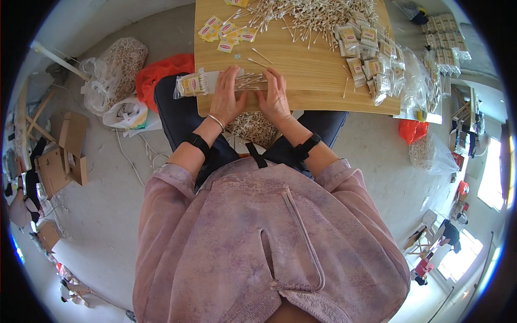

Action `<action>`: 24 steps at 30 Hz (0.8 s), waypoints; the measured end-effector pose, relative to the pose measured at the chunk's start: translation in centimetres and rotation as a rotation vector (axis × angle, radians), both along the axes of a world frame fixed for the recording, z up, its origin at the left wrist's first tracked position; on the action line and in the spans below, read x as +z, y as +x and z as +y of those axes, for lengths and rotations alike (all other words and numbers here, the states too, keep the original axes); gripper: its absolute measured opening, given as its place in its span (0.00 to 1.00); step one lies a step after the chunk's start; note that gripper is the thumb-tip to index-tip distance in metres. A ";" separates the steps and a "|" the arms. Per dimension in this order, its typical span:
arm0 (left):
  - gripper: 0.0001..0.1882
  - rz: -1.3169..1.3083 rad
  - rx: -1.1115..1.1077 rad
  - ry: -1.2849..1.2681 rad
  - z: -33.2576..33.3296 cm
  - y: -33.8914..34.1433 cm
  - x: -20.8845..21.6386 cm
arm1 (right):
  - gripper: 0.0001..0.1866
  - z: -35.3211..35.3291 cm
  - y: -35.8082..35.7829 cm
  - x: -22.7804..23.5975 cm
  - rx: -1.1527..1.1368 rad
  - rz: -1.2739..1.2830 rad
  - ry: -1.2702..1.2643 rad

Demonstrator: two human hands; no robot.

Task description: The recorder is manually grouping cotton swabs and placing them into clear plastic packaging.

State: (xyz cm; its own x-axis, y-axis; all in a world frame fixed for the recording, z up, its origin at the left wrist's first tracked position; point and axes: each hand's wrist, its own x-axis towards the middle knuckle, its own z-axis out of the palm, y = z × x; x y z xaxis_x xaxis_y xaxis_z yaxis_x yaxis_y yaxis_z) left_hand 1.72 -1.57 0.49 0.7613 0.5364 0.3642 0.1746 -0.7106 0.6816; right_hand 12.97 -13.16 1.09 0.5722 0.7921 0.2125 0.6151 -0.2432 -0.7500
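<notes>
At the near edge of the wooden table (312,99), a small bundle of cotton swabs (250,81) lies crosswise between my hands. My left hand (226,98) closes around the bundle's left end, fingers bent over it and thumb on the near side. At the other end my right hand (276,99) cups the swabs in the same way, its thumb also nearest me. Left of my left hand sits a clear packet of swabs (191,86) with a yellow label, at the table's left edge. Two loose swabs (260,58) lie just beyond the bundle.
A large heap of loose swabs (315,13) covers the far part of the table. Yellow-and-white cards (227,33) are scattered at its far left. Filled packets (371,59) pile up on the right. Below the table edge, more swabs (252,128) sit between my knees.
</notes>
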 end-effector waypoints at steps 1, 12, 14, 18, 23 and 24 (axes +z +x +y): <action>0.28 0.001 -0.001 0.001 -0.1 0.2 0.0 | 0.29 0.2 -0.3 -0.3 -0.001 0.001 0.001; 0.16 -0.078 0.139 -0.117 0.4 0.6 -1.1 | 0.35 1.5 -1.3 0.0 0.220 -0.361 -0.270; 0.15 -0.095 0.174 -0.177 0.3 0.4 -0.9 | 0.35 1.2 -1.5 -0.4 0.288 -0.390 -0.315; 0.16 -0.178 0.209 -0.340 0.4 0.4 -0.2 | 0.41 1.9 -1.2 -0.3 0.301 -0.500 -0.433; 0.18 -0.265 0.299 -0.329 -0.5 0.9 -1.1 | 0.41 2.4 -1.8 -0.7 0.263 -0.529 -0.453; 0.19 -0.261 0.328 -0.302 -0.6 0.8 -1.1 | 0.41 2.1 -2.1 -0.8 0.256 -0.535 -0.477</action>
State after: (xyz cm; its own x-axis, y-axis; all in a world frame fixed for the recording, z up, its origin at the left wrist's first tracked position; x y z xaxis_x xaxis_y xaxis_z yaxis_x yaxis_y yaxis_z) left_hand 2.57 -2.21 -0.57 0.4398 0.8424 0.3115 0.1519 -0.4116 0.8986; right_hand 10.87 -11.02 0.32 0.2737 0.9618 0.0108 0.9460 -0.2672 -0.1833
